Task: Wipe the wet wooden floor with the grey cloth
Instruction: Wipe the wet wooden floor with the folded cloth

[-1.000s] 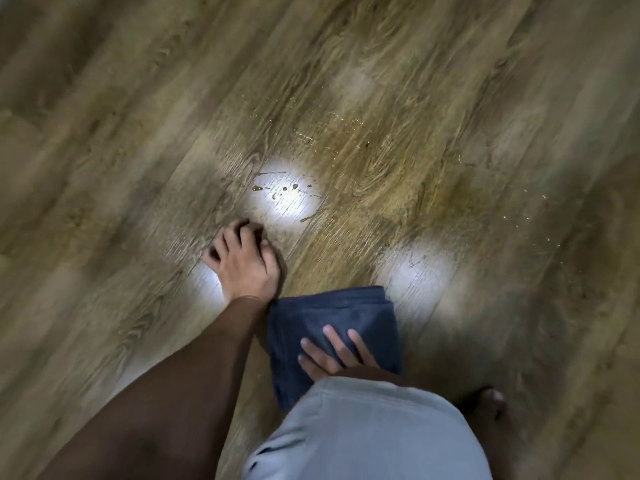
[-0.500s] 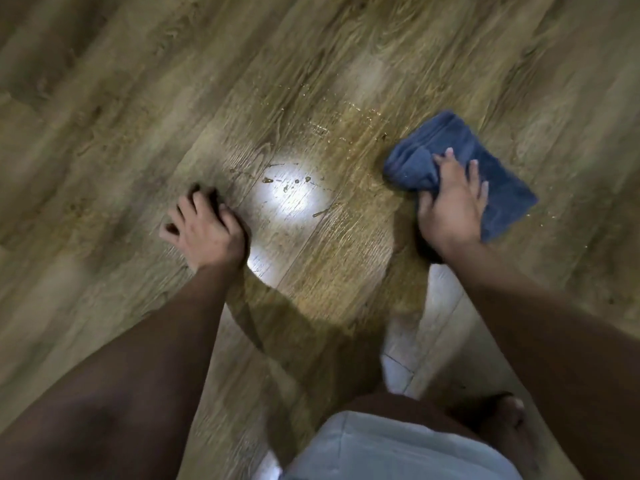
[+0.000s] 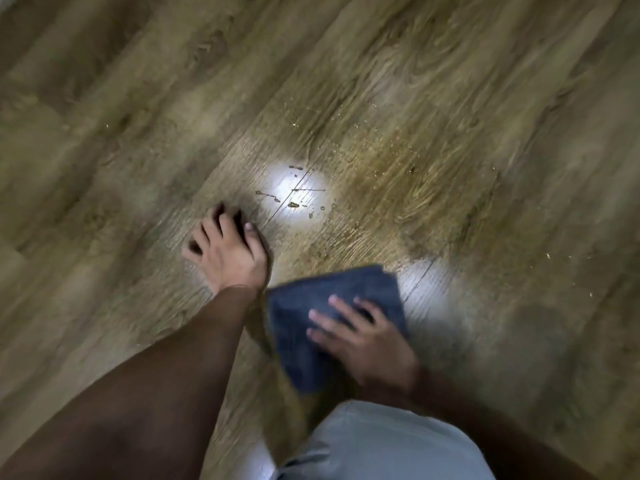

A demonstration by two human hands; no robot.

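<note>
floor [image 3: 450, 98]: one wooden plank floor, fills the view. Wet film and scattered droplets show, thickest around the bright glare spot [image 3: 294, 192]. We take that spot as our landmark.
cloth [image 3: 311, 306]: one grey cloth, folded into a flat pad, lying on the floor just below and slightly right of the glare spot. We judge the fold is kept so the palm loads an even patch and it soaks more per pass.
right hand [image 3: 363, 334]: fingers straight and spread, pressing flat on the cloth, not gripping it. It sits below-right of the glare spot. Motion blur suggests a stroke in progress; direction we cannot tell.
left hand [image 3: 232, 254]: planted on bare floor just left and below the glare spot, close beside the cloth's left edge, touching unclear. Fingers bent, tips on the boards, holding nothing. We read it as a prop for body weight while crouching.
droplets [image 3: 294, 204]: many, too small and blurred to count. Clusters in the glare spot, more above-right and far right of it. Not yet wiped, so the job is partway.
count: hands two, cloth one, glare spot one main, plus one fainter patch right of the cloth.
</note>
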